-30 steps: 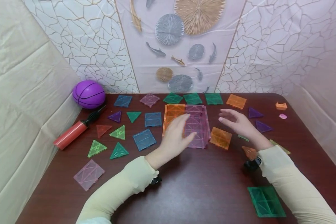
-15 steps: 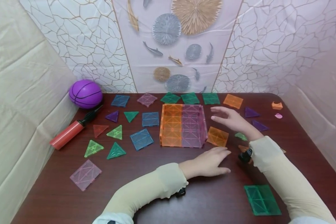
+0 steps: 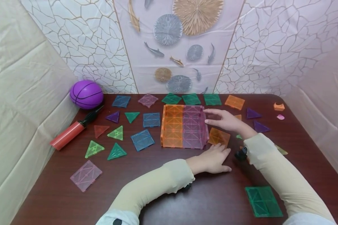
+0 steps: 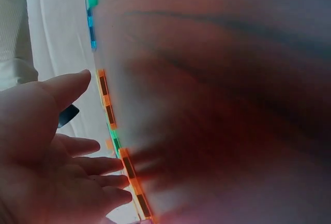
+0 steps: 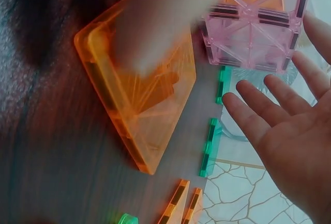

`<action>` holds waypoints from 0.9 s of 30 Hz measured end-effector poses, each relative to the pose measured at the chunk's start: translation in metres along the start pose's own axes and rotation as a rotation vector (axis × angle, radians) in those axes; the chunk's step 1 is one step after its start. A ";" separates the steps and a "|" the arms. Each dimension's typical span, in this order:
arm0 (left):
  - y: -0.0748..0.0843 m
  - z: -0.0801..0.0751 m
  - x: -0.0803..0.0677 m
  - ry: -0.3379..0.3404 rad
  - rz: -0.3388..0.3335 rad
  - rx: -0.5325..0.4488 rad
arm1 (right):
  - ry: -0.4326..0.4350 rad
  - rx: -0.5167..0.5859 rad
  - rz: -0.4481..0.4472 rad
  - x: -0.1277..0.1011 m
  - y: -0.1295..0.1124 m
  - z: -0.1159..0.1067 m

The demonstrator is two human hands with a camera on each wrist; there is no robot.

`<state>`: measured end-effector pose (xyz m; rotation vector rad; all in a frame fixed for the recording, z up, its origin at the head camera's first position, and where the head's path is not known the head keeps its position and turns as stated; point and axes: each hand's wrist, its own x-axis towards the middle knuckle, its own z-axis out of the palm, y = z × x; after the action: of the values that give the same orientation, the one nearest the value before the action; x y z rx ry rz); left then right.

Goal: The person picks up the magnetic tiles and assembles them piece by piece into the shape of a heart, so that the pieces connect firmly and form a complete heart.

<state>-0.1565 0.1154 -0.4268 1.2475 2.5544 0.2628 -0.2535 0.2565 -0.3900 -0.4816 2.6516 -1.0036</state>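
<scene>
The table (dark red-brown wood) is carrying a spread of translucent magnetic tiles. Toward the middle of its far half, the orange-and-pink tile box is standing upright, orange half on the left, pink on the right.

The left hand is lying palm-down on the table just in front of the box's near right corner, fingers straight and gripping nothing; its fingertips are reaching the near edge of the orange square tile, which is lying flat just right of the box. Actual contact appears likely, though the left wrist view is too blurred to confirm it.

The right hand is hovering beside the box's right wall, fingers extended and spread, holding nothing; the right wrist view is showing its open palm near the pink wall.

A purple ball is sitting at the far left corner, with a red pump lying just in front of it. A green square tile is lying near the front right edge.
</scene>
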 end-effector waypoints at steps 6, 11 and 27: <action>-0.003 0.000 -0.020 -0.022 0.075 0.036 | -0.004 0.021 0.002 0.002 0.003 0.001; -0.011 0.000 -0.042 -0.057 0.156 0.017 | -0.004 0.028 0.015 0.002 0.003 0.001; -0.063 -0.008 -0.124 -0.019 0.299 -0.080 | 0.006 0.042 0.066 0.004 0.002 0.004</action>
<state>-0.1331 -0.0219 -0.4157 1.5903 2.3100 0.4079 -0.2566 0.2540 -0.3950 -0.3793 2.6276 -1.0408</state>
